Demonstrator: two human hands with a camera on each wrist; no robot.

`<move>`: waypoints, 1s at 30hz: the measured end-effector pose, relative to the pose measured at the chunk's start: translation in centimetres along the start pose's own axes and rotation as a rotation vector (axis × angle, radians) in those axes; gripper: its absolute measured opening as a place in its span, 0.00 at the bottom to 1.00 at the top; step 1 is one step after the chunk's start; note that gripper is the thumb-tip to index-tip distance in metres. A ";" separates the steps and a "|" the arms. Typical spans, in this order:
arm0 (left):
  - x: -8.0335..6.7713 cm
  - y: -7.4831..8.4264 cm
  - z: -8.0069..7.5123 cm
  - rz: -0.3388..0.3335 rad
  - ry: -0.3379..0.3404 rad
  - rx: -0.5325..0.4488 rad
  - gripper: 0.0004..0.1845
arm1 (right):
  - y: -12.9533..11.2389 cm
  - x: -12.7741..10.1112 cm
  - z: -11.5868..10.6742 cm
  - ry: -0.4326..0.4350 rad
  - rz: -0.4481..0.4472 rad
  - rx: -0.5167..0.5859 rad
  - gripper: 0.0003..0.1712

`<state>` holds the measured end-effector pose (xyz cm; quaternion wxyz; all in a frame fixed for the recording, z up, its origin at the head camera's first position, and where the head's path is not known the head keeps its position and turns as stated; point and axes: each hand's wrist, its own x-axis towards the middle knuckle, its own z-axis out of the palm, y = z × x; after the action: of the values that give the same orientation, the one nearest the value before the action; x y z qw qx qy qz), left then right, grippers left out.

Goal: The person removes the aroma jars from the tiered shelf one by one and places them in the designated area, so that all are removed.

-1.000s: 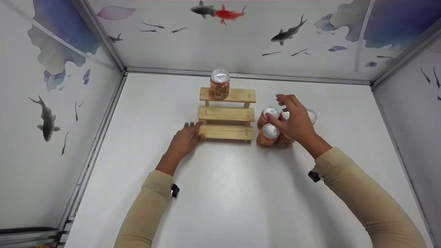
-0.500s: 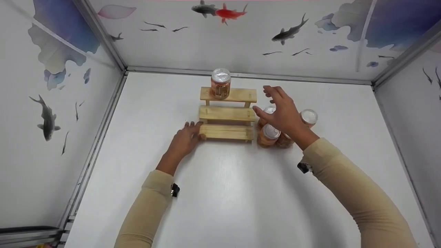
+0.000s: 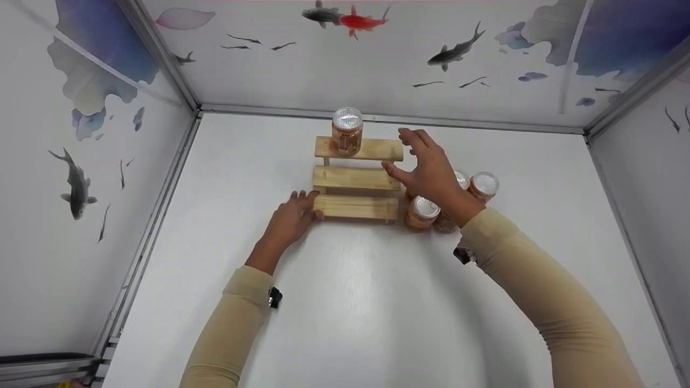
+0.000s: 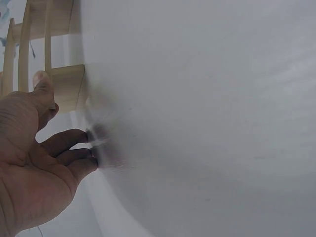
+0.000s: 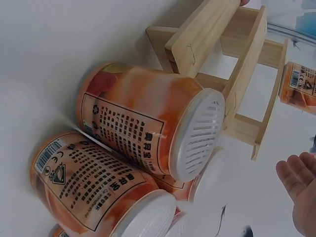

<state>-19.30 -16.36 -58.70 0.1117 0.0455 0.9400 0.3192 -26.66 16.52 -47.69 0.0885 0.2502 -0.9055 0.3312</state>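
A three-step wooden stand stands on the white table. On the left part of its top step is an upright orange-labelled jar with a pale ribbed lid. My left hand holds the left end of the bottom step, thumb against the board and the other fingers lower, near the tabletop. By the right end of the upper steps hovers my right hand, thumb and fingers spread with nothing between them. Below it, several more jars cluster beside the stand, partly hidden by the hand and forearm.
White panels printed with fish and lotus leaves wall the table at the back and both sides. A metal rail runs along the back edge. One jar stands at the right of the cluster.
My right hand has moved left from above the jar cluster to the stand's right end, staying spread. The left hand keeps its place on the bottom step.
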 end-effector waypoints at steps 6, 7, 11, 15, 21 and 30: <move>0.3 -0.5 0.3 0.026 0.010 0.008 0.35 | -0.5 0.6 0.5 0.008 -0.015 0.011 0.44; 0.3 -0.5 0.3 0.027 0.012 0.011 0.35 | -0.6 0.7 0.6 0.009 -0.016 0.014 0.44; 0.2 -0.1 0.2 0.011 0.005 0.014 0.34 | -0.8 1.2 0.9 0.009 -0.019 0.019 0.44; 0.2 -0.1 0.2 0.010 0.008 0.032 0.33 | -1.1 1.6 1.3 0.009 -0.021 0.027 0.44; 0.1 0.1 0.0 0.007 -0.007 0.030 0.35 | -1.4 2.3 1.8 0.002 -0.014 0.025 0.45; 0.1 0.1 0.2 -0.004 -0.006 0.016 0.34 | -2.1 3.2 2.5 -0.021 0.014 0.032 0.46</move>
<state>-19.38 -16.19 -58.82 0.1147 0.0453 0.9422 0.3114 -28.28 12.30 -47.37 0.0726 0.2488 -0.9027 0.3434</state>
